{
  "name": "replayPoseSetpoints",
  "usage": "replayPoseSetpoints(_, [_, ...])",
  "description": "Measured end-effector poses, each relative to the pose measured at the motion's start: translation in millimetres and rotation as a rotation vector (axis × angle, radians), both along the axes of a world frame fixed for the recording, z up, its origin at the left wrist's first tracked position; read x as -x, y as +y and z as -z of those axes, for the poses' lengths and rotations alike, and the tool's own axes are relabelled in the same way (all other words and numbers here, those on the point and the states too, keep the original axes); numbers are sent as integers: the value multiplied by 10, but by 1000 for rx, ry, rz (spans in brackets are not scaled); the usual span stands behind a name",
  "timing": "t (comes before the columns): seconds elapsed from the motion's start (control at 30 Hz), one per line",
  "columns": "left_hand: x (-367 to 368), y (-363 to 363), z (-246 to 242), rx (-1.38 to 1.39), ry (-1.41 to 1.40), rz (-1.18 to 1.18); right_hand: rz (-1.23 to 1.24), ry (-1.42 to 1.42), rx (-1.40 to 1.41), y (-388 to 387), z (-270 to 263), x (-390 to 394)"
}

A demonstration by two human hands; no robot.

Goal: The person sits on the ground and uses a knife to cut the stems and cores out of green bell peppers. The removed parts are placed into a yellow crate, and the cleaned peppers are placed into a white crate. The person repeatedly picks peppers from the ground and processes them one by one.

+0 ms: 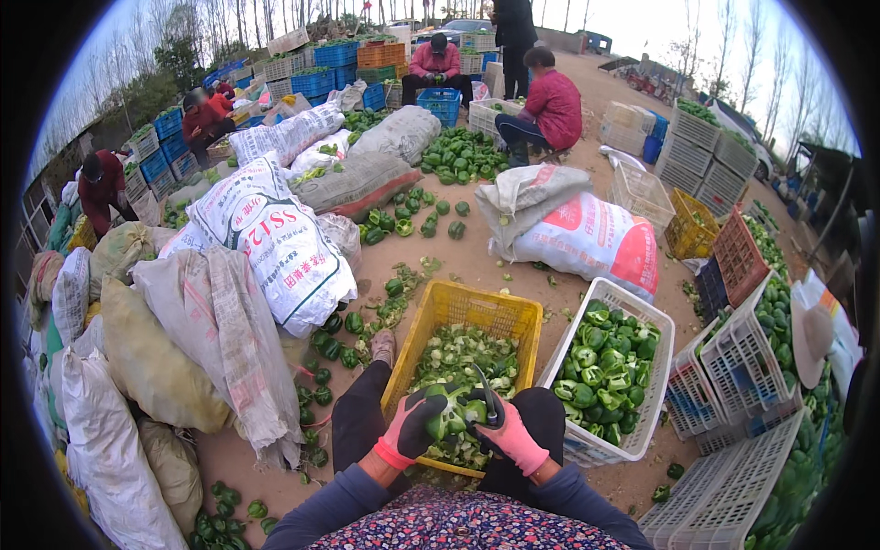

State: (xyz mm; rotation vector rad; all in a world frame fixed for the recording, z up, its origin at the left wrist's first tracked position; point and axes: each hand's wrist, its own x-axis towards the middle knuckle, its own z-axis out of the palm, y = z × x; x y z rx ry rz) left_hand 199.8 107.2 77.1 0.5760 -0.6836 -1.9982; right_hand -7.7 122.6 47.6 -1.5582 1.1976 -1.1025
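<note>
Between my knees, a green bell pepper (447, 414), cut open with pale flesh showing, sits in my left hand (410, 424). That hand wears a pink glove with a dark palm. My right hand (510, 434), gloved alike, grips a small knife with a curved blade (484, 385); its fingers are against the pepper's right side. Both hands are over a yellow plastic crate (481, 307) holding pale green pepper trimmings (467, 354). To the right of it stands a white plastic crate (605, 450) filled with cut green peppers (605, 361).
Stuffed woven sacks (275, 240) crowd the left. Loose peppers (354, 323) lie on the dirt ground. Stacked crates (746, 350) of peppers line the right. A filled sack (584, 230) lies ahead. Seated people (550, 103) work farther back, and one person (515, 41) stands.
</note>
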Motion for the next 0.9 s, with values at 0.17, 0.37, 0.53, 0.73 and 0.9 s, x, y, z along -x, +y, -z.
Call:
replayPoseSetpoints(0.17, [1, 89, -23, 175, -306, -185, 19, -103, 22, -52, 372, -68])
replayPoseSetpoints(0.37, [204, 404, 11, 810, -585, -158, 51, -466, -466, -86, 607, -53])
replayPoseSetpoints(0.53, [-110, 153, 93, 434, -620, -380, 191, -361, -283, -89, 318, 299])
replayPoseSetpoints(0.73, [-297, -197, 371, 487, -817, -357, 314, -314, -79, -298, -179, 1128])
replayPoseSetpoints(0.9, [-80, -41, 285, 263, -764, -172, 901, 371, 153, -329, -737, 1474])
